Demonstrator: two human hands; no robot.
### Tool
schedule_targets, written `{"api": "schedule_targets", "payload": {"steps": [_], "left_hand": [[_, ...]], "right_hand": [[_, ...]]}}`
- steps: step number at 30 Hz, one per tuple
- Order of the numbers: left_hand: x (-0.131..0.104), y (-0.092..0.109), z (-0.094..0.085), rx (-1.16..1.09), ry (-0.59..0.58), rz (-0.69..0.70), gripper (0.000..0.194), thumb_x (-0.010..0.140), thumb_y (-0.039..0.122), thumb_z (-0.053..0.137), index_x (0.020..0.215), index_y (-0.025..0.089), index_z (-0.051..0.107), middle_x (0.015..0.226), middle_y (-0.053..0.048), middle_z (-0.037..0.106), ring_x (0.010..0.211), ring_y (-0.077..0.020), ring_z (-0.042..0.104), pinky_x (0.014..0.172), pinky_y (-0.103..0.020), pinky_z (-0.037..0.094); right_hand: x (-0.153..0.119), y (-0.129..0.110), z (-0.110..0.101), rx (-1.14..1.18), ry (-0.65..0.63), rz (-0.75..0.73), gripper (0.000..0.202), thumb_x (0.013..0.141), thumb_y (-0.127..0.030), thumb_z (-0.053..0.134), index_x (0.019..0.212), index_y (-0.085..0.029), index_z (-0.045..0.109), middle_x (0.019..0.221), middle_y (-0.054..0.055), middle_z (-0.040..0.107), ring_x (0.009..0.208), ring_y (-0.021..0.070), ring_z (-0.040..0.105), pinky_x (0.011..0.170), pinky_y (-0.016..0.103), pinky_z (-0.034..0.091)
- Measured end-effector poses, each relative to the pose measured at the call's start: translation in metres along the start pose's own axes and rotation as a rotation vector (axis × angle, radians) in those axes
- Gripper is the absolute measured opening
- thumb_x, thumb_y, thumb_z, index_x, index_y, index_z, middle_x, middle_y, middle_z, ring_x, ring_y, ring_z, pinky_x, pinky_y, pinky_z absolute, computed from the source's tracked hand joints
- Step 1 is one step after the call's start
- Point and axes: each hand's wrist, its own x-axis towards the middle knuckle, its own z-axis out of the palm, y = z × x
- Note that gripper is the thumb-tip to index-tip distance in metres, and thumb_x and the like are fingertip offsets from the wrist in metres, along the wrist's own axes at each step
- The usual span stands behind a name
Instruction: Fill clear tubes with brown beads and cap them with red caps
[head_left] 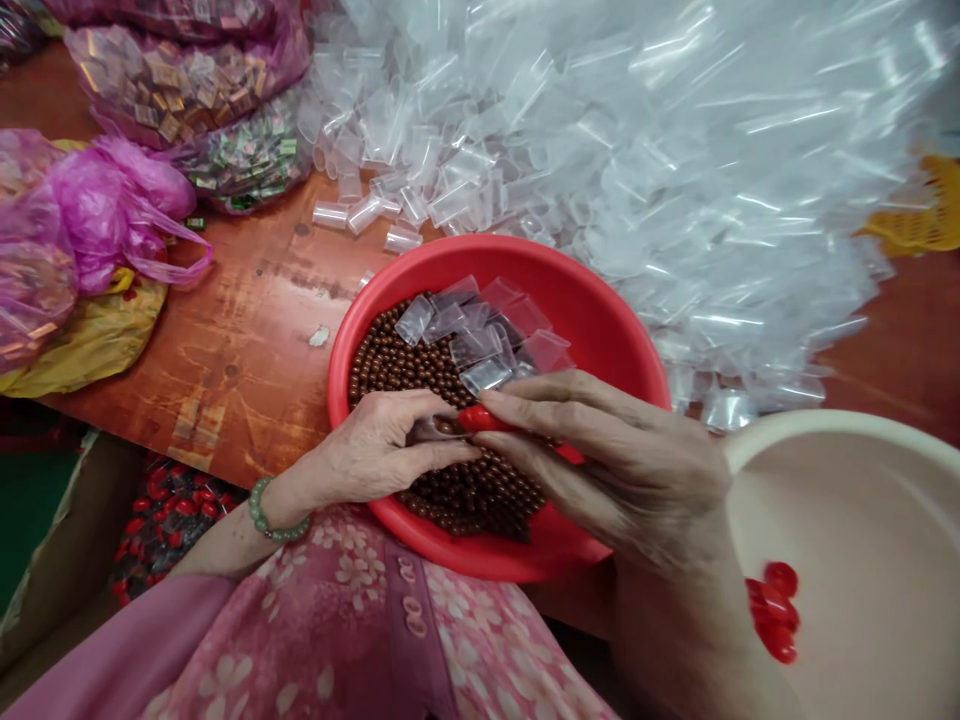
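- Red cap [472, 418] is over the near half of the red basin [346, 370], its end at the mouth of a tube [433, 428]; whether it has gone in, I cannot tell.
- Right hand [607, 450] reaches across the basin's right rim, thumb and fingers pinched on the cap.
- Left hand [379, 440] comes over the left rim, thumb and fingers gripping the tube.
- Beads [472, 500] fill the basin's left and near part; loose tubes [487, 374] lie on them toward the far rim, and red wall shows along the far right.
- Table [255, 310]: the basin sits at its front edge. A strip of tabletop shows between basin and bags [165, 90] at the left end.
- Tube pile [540, 130] crowds the basin's far rim.
- Cream basin [847, 425] stands just beside the right hand.
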Motion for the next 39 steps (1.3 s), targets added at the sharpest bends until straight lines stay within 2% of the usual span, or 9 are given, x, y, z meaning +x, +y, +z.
{"api": "schedule_targets", "payload": {"steps": [3,6,10,15,19,24,29,33,39], "left_hand": [[0.002,-0.001,0.001,-0.015,0.018,-0.010,0.019,0.086,0.031,0.066,0.089,0.012,0.067,0.079,-0.001,0.065,0.071,-0.0105,0.057,0.068,-0.021,0.044],[0.003,0.000,0.001,-0.027,0.001,-0.008,0.017,0.085,0.029,0.067,0.090,0.012,0.068,0.082,-0.002,0.065,0.074,-0.0107,0.059,0.070,-0.021,0.045],[0.004,0.000,0.002,-0.071,-0.004,-0.026,0.018,0.085,0.030,0.066,0.089,0.012,0.067,0.076,0.001,0.062,0.068,-0.0089,0.053,0.066,-0.020,0.042],[0.002,0.000,0.000,-0.118,-0.051,-0.041,0.020,0.087,0.032,0.064,0.083,0.012,0.063,0.069,0.005,0.049,0.063,-0.0071,0.042,0.059,-0.020,0.035],[0.001,-0.001,-0.001,-0.159,-0.090,-0.077,0.023,0.087,0.035,0.064,0.084,0.013,0.059,0.068,0.006,0.042,0.061,-0.0068,0.037,0.057,-0.020,0.031],[0.003,-0.002,-0.001,-0.256,-0.158,-0.110,0.027,0.086,0.040,0.064,0.083,0.014,0.059,0.071,0.004,0.046,0.065,-0.0085,0.041,0.060,-0.021,0.034],[0.005,-0.003,0.002,-0.306,-0.136,-0.101,0.024,0.086,0.038,0.065,0.086,0.015,0.059,0.073,0.004,0.047,0.066,-0.0082,0.042,0.062,-0.020,0.037],[0.005,-0.001,0.003,-0.279,-0.178,-0.127,0.026,0.086,0.035,0.063,0.074,0.016,0.052,0.065,0.006,0.042,0.059,-0.0066,0.037,0.054,-0.020,0.030],[0.009,0.000,0.004,-0.495,-0.158,-0.187,0.028,0.080,0.039,0.071,0.082,0.016,0.056,0.063,0.007,0.041,0.056,-0.0057,0.036,0.052,-0.020,0.030]], "right_hand": [[-0.011,0.007,-0.012,-0.098,-0.024,0.077,0.034,0.080,-0.009,0.073,0.111,-0.024,0.072,0.093,0.004,0.071,0.077,0.0146,0.069,0.072,0.025,0.058],[-0.016,0.011,-0.017,-0.086,0.035,0.123,0.034,0.078,-0.010,0.075,0.108,-0.025,0.073,0.091,0.003,0.072,0.075,0.0156,0.069,0.069,0.026,0.058],[-0.009,0.004,-0.004,0.077,0.155,0.119,0.044,0.074,-0.007,0.077,0.112,-0.028,0.072,0.091,0.002,0.073,0.078,0.0168,0.069,0.067,0.028,0.059],[0.000,-0.001,0.019,0.166,0.147,0.037,0.045,0.075,-0.008,0.076,0.115,-0.029,0.071,0.090,0.004,0.074,0.077,0.0189,0.069,0.065,0.032,0.058],[-0.001,0.000,0.030,0.197,0.232,0.055,0.040,0.077,-0.009,0.074,0.113,-0.028,0.071,0.089,0.004,0.074,0.075,0.0187,0.070,0.063,0.032,0.059],[-0.005,-0.001,0.036,0.200,0.265,0.068,0.040,0.077,-0.010,0.075,0.112,-0.029,0.071,0.091,0.004,0.074,0.077,0.0195,0.070,0.064,0.034,0.060],[-0.007,0.001,0.041,0.206,0.326,0.166,0.037,0.076,-0.007,0.074,0.106,-0.029,0.072,0.089,0.002,0.074,0.079,0.0170,0.070,0.068,0.031,0.060],[-0.008,0.001,0.045,0.200,0.379,0.230,0.031,0.075,-0.007,0.075,0.100,-0.026,0.074,0.087,0.002,0.074,0.078,0.0166,0.070,0.069,0.030,0.060],[-0.009,-0.001,0.044,0.240,0.431,0.281,0.030,0.078,-0.008,0.073,0.100,-0.028,0.074,0.085,0.001,0.074,0.075,0.0162,0.069,0.069,0.031,0.059]]}}
